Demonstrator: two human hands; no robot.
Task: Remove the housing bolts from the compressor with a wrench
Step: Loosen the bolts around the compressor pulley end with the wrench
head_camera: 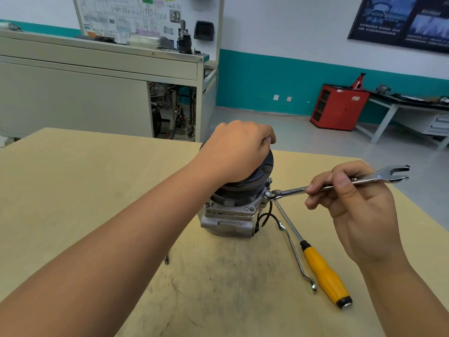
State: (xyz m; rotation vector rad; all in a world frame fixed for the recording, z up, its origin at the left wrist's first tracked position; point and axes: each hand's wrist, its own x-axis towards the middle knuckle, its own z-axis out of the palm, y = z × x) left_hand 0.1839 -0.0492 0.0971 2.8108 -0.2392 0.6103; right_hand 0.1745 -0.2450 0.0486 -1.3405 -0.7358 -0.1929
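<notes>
Our left hand [239,152] grips the compressor [228,215]; our right hand [352,200] only pinches the wrench [291,191], which may slip off the bolt [268,193].

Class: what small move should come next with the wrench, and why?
Probably swing the wrench anticlockwise: its ring end sits on a bolt of the compressor, the right hand grips its shank, and the left hand holds the top steady.

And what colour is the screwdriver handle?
The handle is yellow with a black end, clear in the head view.
</notes>
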